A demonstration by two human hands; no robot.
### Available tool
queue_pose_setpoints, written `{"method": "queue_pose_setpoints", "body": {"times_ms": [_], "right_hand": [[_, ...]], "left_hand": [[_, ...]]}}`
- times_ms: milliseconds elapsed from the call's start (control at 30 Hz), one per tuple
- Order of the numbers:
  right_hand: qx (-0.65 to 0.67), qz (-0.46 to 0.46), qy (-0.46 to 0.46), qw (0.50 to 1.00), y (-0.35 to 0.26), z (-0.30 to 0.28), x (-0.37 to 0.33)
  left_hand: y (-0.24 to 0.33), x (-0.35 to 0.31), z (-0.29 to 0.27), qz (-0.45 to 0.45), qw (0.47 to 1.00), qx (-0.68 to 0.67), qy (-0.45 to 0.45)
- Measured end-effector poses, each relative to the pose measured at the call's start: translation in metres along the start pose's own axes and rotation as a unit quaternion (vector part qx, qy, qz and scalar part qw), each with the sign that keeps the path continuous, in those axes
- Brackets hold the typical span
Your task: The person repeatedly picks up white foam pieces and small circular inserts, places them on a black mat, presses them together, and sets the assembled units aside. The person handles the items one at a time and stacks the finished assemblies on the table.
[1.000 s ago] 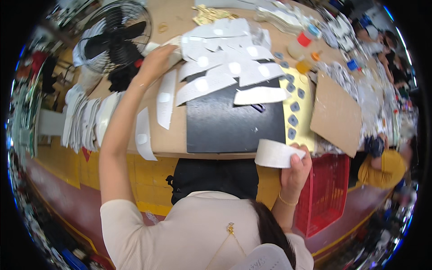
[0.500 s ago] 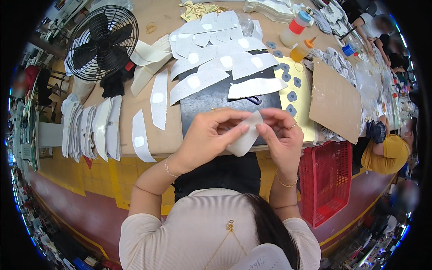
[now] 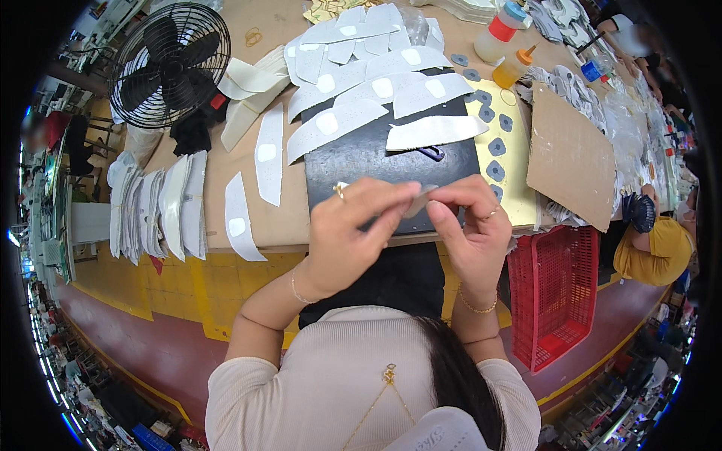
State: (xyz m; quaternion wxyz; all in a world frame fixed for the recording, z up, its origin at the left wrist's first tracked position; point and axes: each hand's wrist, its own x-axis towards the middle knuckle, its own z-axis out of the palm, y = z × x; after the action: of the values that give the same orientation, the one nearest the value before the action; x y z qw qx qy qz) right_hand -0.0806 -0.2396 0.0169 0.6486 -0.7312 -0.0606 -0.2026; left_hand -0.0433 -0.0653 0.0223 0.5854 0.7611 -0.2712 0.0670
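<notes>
Between my two hands, over the front edge of a black mat (image 3: 338,177), is a small thin whitish sheet (image 3: 421,201), seen nearly edge-on. My left hand (image 3: 350,233) pinches its left side between thumb and fingers. My right hand (image 3: 475,229) is closed at its right side, thumb below and fingers curled above. Beyond them lies a stack of long white cut pieces (image 3: 438,134), with part of a dark blue tool (image 3: 432,153) showing under its edge. Several overlapping white pieces (image 3: 361,120) with bright rounded patches spread over the mat and beyond.
Left are a black fan (image 3: 170,66) and stacked white pieces (image 3: 174,207). On the right, a gold sheet (image 3: 519,161) bears grey patches; two squeeze bottles, one amber (image 3: 513,69), stand behind. A cardboard sheet (image 3: 570,154) lies farther right, above a red basket (image 3: 556,297). A person in yellow (image 3: 654,252) sits beyond.
The sheet has turned from showing its broad face to nearly edge-on. My left hand has rolled over it, and my fingertips have come closer together. The whole view has shifted slightly.
</notes>
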Motion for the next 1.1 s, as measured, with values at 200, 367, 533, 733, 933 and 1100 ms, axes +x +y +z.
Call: {"method": "queue_pose_setpoints", "body": {"times_ms": [200,367,533,733,933,1100], "right_hand": [[0.132,0.058,0.051,0.988,-0.011,0.001,-0.005],[0.109,0.076,-0.031,0.991,-0.011,-0.014,-0.014],[0.134,0.074,-0.042,0.987,-0.012,-0.004,-0.019],[-0.025,-0.025,-0.011,0.999,-0.014,0.007,-0.016],[0.009,0.042,-0.015,0.999,-0.014,0.002,-0.016],[0.113,0.117,-0.021,0.986,-0.014,-0.001,-0.02]], "left_hand": [[-0.001,0.0,-0.003,0.217,0.97,0.107,0.025],[-0.004,-0.002,-0.005,0.275,0.951,0.136,0.037],[-0.003,-0.006,-0.003,0.254,0.957,0.137,0.042],[-0.005,-0.013,0.005,0.242,0.956,0.154,0.058],[-0.009,-0.012,-0.001,0.267,0.943,0.191,0.05],[-0.018,-0.013,0.003,0.296,0.936,0.184,0.053]]}}
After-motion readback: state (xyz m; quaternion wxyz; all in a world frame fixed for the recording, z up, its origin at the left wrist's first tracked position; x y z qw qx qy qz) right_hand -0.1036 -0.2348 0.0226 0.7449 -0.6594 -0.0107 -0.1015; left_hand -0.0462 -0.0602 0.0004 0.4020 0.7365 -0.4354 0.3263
